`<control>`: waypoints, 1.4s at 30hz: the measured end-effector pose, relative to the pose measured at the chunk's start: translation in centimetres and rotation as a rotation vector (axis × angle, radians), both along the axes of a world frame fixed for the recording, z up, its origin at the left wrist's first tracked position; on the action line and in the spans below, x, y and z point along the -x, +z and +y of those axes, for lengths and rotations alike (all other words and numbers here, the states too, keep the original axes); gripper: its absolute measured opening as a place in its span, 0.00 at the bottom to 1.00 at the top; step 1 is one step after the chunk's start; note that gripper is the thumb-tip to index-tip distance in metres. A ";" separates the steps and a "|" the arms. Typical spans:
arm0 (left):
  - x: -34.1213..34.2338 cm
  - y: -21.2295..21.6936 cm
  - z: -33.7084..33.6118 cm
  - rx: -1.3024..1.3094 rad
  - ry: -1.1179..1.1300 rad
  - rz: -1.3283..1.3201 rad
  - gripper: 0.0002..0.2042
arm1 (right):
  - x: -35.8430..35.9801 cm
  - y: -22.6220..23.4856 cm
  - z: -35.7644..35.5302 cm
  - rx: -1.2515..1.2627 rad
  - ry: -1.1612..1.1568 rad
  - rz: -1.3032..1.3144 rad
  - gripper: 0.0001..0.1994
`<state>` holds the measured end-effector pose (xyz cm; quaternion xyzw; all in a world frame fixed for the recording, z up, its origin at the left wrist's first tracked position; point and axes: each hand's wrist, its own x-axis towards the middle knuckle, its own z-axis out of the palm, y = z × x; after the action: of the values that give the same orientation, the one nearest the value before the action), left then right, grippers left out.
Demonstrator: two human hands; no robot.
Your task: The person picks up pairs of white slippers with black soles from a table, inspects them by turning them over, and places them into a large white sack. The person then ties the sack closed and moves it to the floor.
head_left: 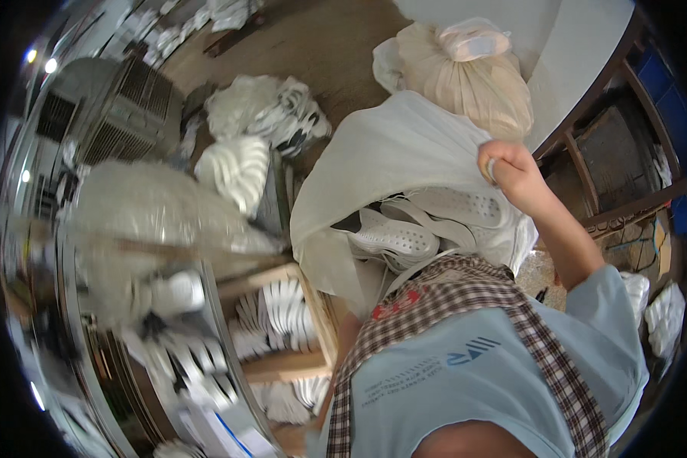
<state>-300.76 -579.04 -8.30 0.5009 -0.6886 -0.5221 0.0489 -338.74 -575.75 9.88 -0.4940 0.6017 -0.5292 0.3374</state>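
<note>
since sack (389, 145) looks soft, likely heavy, hold rim (412, 185): right hand (509, 174) grips it, upper right of frame; left hand hidden, can't tell.

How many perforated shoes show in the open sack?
2: one perforated shoe toward the left of the opening, a second one farther right, nearer the right hand. More may be hidden in the open sack.

The bare right hand (509, 172) is raised ahead and to the right of the torso (450, 366), its fingers curled in a closed grip. The wrist (538, 197) runs nearly straight into the bare right forearm (569, 237), which slants back toward the body. The left arm (347, 332) hangs low beside the torso, mostly covered; the left hand is hidden.
</note>
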 end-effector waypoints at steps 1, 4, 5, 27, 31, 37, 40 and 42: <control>0.9 0.4 -3.3 -0.002 0.003 0.021 0.14 | 1.1 0.3 -3.2 -0.023 0.010 -0.001 0.07; 3.8 2.3 -13.3 0.001 -0.005 0.091 0.14 | 4.1 1.1 -10.3 0.041 -0.170 -0.055 0.07; 5.2 2.9 -16.9 0.014 -0.012 0.126 0.14 | 5.6 1.6 -13.2 0.107 -0.225 -0.090 0.08; 26.4 -1.7 -74.8 -0.009 0.137 0.050 0.15 | 28.4 -1.9 -78.1 -0.037 -0.027 -0.040 0.07; 31.0 -1.5 -84.5 0.009 0.081 0.104 0.15 | 32.5 -3.6 -83.1 0.017 -0.148 0.057 0.07; 39.8 -0.1 -100.1 0.107 -0.101 -0.021 0.16 | 41.3 -4.0 -89.3 0.104 -0.416 -0.166 0.07; 43.6 -2.6 -105.5 0.056 -0.097 0.132 0.17 | 45.2 -6.7 -93.3 0.118 -0.451 -0.204 0.08; 48.9 -5.3 -112.9 0.011 -0.111 0.055 0.17 | 50.5 -10.5 -101.5 0.131 -0.448 -0.245 0.08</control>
<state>-349.68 -691.90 -13.56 0.4471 -0.7167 -0.5335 0.0414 -389.26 -677.22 -0.60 -0.3014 0.6153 -0.6843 0.2496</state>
